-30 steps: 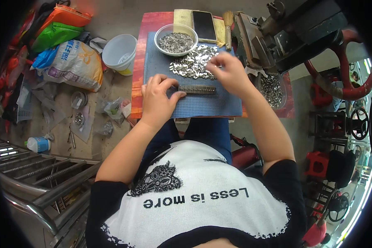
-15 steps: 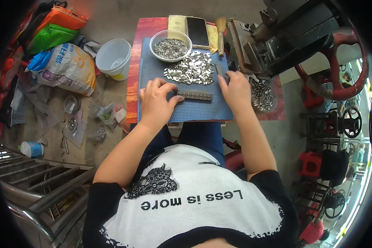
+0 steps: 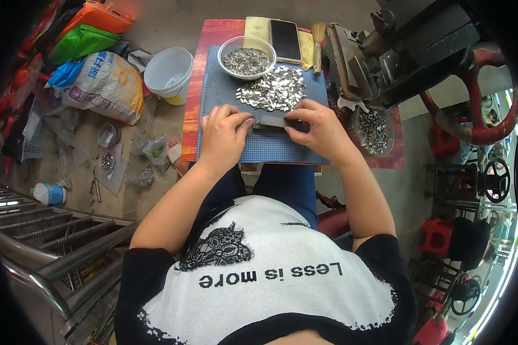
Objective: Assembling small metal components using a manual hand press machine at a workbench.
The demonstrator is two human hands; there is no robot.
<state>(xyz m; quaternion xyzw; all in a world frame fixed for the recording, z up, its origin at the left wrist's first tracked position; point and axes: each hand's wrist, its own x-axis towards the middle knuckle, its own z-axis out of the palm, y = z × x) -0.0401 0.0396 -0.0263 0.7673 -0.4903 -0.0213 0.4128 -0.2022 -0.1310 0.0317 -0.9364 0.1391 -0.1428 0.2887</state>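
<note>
On the blue ribbed mat (image 3: 270,150), a dark grey metal bar (image 3: 272,122) lies crosswise between my hands. My left hand (image 3: 223,135) pinches its left end with thumb and fingers. The right end is gripped by my right hand (image 3: 319,129), whose fingers are curled around a flat grey strip that seems to lie over the slotted block; the two are hard to tell apart here. Just beyond my fingers spreads a pile of small shiny metal pieces (image 3: 273,92). Behind it stands a clear round bowl (image 3: 217,56) of similar pieces.
A phone (image 3: 285,40) lies on a yellow cloth (image 3: 258,26), beside a brush (image 3: 318,43). At right, a press with a red handwheel (image 3: 472,123) overhangs the table near a tub of metal parts (image 3: 374,131). A white bucket (image 3: 166,69) and sacks (image 3: 106,89) stand left.
My right hand has moved left and nearer, bringing the flat grey strip from beside the pile onto the slotted block. My left hand still holds the block's left end.
</note>
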